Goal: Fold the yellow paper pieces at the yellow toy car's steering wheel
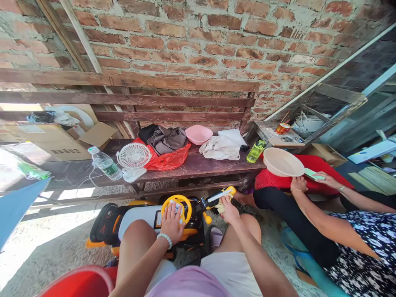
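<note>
While right hand (229,210) hides piece (220,207), left hand (170,223) on steering wheel (185,208)

I count two grips of my own: one left grip (171,222) and one right grip (229,210). Below them is one toy ride-on car (139,220) with one yellow steering wheel (176,209). The tabletop (198,167) carries two bottles, one clear water bottle (105,163) and one green bottle (255,151), plus one white desk fan (134,155), one pink bowl (199,134), one red plastic bag (168,157) and one white cloth bag (219,148). The person beside me has two hands (298,184), with one cream plate (283,162) and one green tool (314,174) between them.
</note>
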{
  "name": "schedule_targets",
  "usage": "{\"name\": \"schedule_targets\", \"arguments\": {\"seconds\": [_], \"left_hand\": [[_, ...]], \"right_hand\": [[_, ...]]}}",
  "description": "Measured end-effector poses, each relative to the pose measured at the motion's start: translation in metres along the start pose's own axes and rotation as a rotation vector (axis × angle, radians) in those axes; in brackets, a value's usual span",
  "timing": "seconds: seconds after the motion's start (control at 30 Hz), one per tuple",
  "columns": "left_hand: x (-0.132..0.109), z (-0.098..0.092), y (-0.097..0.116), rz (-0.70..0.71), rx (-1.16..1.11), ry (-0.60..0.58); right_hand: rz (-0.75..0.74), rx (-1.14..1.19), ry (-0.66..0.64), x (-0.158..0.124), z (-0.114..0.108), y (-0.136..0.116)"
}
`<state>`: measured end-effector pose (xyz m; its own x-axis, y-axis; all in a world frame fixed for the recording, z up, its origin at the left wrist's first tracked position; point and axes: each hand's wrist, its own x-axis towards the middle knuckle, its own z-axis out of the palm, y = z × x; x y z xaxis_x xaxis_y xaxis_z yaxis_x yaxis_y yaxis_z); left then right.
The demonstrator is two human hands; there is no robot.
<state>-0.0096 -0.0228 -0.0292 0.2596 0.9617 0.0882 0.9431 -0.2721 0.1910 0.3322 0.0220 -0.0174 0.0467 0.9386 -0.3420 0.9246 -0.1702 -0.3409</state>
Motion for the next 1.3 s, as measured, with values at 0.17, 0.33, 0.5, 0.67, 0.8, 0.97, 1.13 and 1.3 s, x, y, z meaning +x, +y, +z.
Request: {"name": "schedule_targets", "arguments": {"seconds": [0.17,0.33,0.5,0.67,0.8,0.97,1.13,1.3], "left_hand": [[0.0,-0.002,0.0,0.004,0.02,0.002],[0.0,-0.004,0.001,-0.008,0.01,-0.012],[0.001,-0.007,0.005,-0.016,-0.005,-0.016],[0.001,-0.01,0.006,-0.029,0.007,-0.047],[0.001,-0.009,0.006,-0.033,0.003,-0.053],[-0.001,-0.008,0.006,-0.024,-0.002,-0.062],[0.0,-0.009,0.008,-0.048,0.009,-0.067],[-0.001,-0.009,0.007,-0.042,0.001,-0.073]], "right_hand": [[-0.129,0.255,0.016,-0.027,0.042,-0.025],[-0.212,0.487,0.064,-0.039,0.034,-0.023],[-0.177,0.515,0.182,-0.026,-0.022,-0.02],[-0.138,0.406,0.38,0.006,-0.092,-0.021],[-0.138,0.128,0.104,0.022,-0.104,-0.028],[-0.011,-0.113,-0.181,0.037,-0.089,-0.044],[-0.015,-0.098,-0.286,0.054,-0.082,-0.071],[-0.047,-0.052,-0.305,0.055,-0.064,-0.099]]}}
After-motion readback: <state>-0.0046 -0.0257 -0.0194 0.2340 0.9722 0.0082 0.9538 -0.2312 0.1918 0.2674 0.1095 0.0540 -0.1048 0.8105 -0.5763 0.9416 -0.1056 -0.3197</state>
